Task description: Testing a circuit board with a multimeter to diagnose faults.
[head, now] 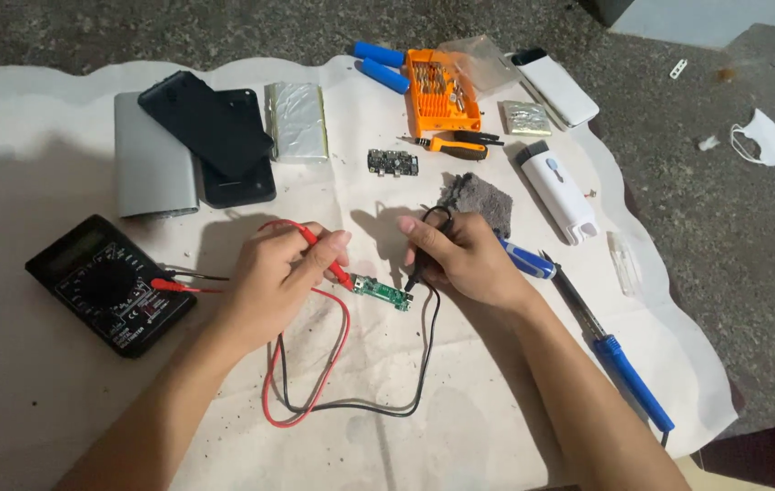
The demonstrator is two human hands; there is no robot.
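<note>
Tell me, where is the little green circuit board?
In the head view, the little green circuit board lies on the white sheet near the middle, between the left hand with the red probe and the right hand with the black probe.

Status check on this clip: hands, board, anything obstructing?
Left hand holds red probe; right hand holds black probe. Both tips on green circuit board. Nothing obstructing.

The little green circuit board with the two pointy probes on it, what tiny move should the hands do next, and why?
Probably hold both tips steady and glance at the black multimeter. The left hand presses the red probe on one end of the small green circuit board, the right hand the black probe on the other.
</note>
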